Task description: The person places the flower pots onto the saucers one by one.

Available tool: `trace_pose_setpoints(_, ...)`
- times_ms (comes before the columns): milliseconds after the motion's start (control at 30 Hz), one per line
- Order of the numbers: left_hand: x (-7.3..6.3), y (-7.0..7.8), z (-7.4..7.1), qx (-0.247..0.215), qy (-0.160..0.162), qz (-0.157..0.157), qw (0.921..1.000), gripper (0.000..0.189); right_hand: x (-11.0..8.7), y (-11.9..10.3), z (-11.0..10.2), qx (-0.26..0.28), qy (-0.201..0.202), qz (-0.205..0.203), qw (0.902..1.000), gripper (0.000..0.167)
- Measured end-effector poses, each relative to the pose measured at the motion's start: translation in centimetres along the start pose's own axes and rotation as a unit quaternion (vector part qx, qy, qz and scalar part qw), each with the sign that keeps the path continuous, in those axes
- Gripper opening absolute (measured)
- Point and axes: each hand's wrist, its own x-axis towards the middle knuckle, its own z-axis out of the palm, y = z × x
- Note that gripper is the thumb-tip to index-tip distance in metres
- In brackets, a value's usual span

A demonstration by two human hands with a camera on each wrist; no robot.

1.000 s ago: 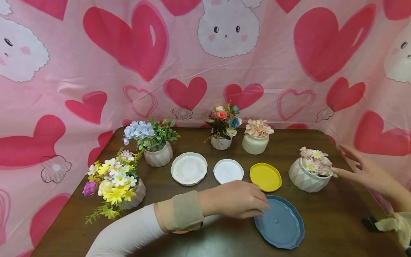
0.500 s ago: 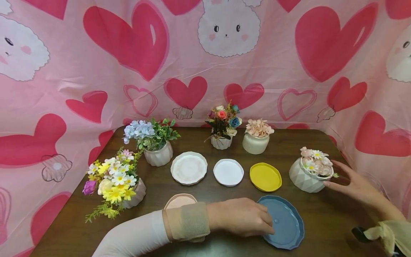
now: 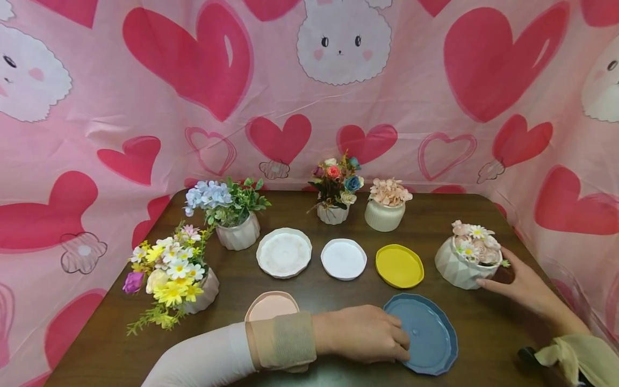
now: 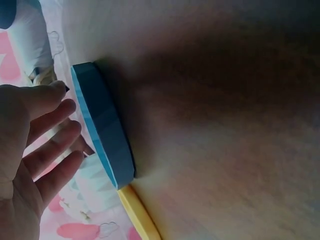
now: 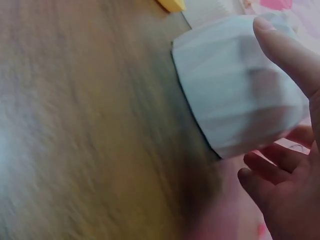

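Note:
Near the table's right side stands a white faceted flowerpot (image 3: 459,269) with pale pink roses and daisies. My right hand (image 3: 524,290) is spread beside it, thumb at the front and fingers reaching behind. In the right wrist view the thumb lies along the pot's wall (image 5: 220,85); whether the fingers touch it I cannot tell. Over the left edge of a round blue plate (image 3: 430,338) hovers my left hand (image 3: 362,334). The left wrist view shows its fingers (image 4: 52,150) loosely bent, holding nothing, a little apart from the blue plate (image 4: 102,125).
A yellow plate (image 3: 399,266), a small white plate (image 3: 344,260), a larger whitish plate (image 3: 284,253) and a pink plate (image 3: 272,305) lie flat. Potted flowers stand left (image 3: 205,293) and along the back (image 3: 385,216). A pink heart-patterned cloth (image 3: 411,91) hangs behind the table.
My right hand has moved left to the flowerpot, its thumb coming round the front. My left hand has shifted slightly down and right at the blue plate, uncovering the small white and pink plates.

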Motion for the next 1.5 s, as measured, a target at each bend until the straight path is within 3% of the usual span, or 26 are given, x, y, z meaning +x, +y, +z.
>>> trace_pose_setpoints(200, -0.1, 0.3, 0.3, 0.009, -0.013, -0.013, 0.9998, 0.023, 0.0, -0.2, 1.1, 0.020, 0.041, -0.022, 0.9987, 0.097)
trace_pose_setpoints(700, -1.1, 1.9, 0.9, 0.031, 0.000, -0.066, 0.9973, 0.019, 0.3, -1.3, 3.2, 0.045, 0.086, 0.026, 0.9950, 0.102)
trace_pose_setpoints(1000, -2.1, 3.0, 0.9, 0.036, 0.001, -0.104, 0.9939, 0.026, 0.4, -1.9, 3.5, 0.048, 0.085, 0.048, 0.9941, 0.102)
trace_pose_setpoints(1500, -2.5, 3.5, 1.2, 0.017, 0.007, -0.116, 0.9931, 0.031, 0.5, -2.3, 3.3, 0.032, 0.088, 0.078, 0.9925, 0.105)
